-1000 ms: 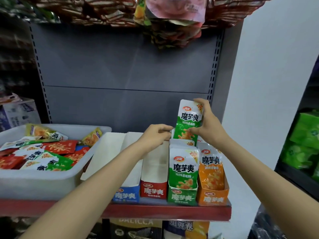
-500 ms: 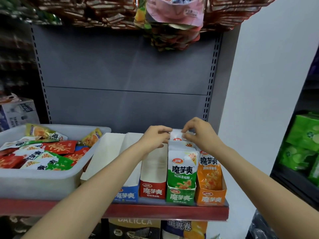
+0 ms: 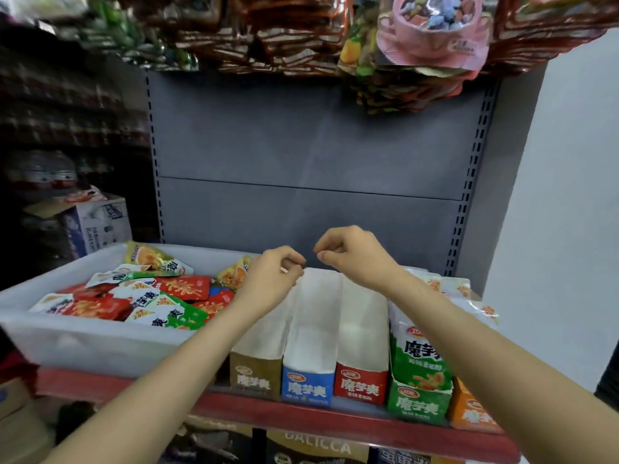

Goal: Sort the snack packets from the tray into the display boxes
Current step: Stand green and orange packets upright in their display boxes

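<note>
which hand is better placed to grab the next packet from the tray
Probably the left hand: it hangs empty right by the tray's near corner, beside the loose packets. The right hand, also empty, is farther over, above the display boxes.

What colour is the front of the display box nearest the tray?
Brown, or tan, on the display box; the head view shows it.
</note>
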`<act>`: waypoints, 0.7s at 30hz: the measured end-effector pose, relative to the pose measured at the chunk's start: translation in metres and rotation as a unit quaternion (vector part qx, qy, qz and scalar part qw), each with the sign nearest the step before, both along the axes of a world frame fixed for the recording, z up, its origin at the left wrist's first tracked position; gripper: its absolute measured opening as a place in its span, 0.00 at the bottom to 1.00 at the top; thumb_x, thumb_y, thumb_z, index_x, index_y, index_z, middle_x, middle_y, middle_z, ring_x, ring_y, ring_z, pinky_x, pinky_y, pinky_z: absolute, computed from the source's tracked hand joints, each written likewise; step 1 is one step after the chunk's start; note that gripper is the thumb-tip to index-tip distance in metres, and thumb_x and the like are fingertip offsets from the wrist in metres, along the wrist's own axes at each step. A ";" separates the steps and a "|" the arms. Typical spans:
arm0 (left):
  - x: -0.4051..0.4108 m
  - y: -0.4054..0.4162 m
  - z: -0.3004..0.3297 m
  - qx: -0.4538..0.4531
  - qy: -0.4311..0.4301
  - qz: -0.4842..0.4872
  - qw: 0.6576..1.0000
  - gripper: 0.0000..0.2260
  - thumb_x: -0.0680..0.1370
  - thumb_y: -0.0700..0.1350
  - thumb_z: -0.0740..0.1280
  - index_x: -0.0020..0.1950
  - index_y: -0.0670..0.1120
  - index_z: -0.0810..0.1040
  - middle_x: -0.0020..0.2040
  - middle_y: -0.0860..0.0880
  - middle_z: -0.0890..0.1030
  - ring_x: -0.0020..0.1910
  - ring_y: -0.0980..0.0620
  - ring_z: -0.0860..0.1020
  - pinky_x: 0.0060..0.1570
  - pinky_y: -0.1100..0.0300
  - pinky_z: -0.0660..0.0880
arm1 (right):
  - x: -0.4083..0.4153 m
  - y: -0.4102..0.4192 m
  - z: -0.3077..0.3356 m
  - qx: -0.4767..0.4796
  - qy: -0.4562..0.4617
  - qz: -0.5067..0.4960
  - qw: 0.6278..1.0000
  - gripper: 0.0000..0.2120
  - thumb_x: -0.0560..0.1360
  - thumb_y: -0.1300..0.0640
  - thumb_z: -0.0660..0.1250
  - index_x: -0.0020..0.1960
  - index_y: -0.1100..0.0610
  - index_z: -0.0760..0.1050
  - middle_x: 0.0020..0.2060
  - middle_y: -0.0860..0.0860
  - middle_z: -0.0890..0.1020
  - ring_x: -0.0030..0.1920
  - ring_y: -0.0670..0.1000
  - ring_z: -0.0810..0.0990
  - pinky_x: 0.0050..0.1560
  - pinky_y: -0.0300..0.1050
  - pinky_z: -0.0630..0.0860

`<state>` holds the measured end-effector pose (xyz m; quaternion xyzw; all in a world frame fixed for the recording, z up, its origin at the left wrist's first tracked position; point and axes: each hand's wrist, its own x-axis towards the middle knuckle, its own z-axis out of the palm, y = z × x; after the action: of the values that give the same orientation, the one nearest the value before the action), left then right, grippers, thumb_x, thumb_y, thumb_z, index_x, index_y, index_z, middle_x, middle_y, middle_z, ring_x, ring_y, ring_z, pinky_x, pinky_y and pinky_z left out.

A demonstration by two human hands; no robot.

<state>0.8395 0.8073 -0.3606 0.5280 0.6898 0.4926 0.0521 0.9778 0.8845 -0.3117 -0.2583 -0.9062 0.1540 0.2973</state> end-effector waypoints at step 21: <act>-0.254 -0.092 -0.032 -0.328 0.074 0.195 0.921 0.28 0.77 0.54 0.64 0.74 0.47 0.61 0.72 0.44 0.67 0.68 0.45 0.68 0.64 0.58 0.65 | -0.289 -0.033 -0.073 -0.106 -0.219 0.156 0.957 0.50 0.67 0.52 0.76 0.77 0.52 0.45 0.75 0.53 0.55 0.74 0.54 0.56 0.73 0.49 0.59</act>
<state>0.5853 0.7157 -0.3930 0.3717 0.9038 0.1988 0.0743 0.6893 0.8514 -0.3844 -0.1711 -0.9566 0.2332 0.0344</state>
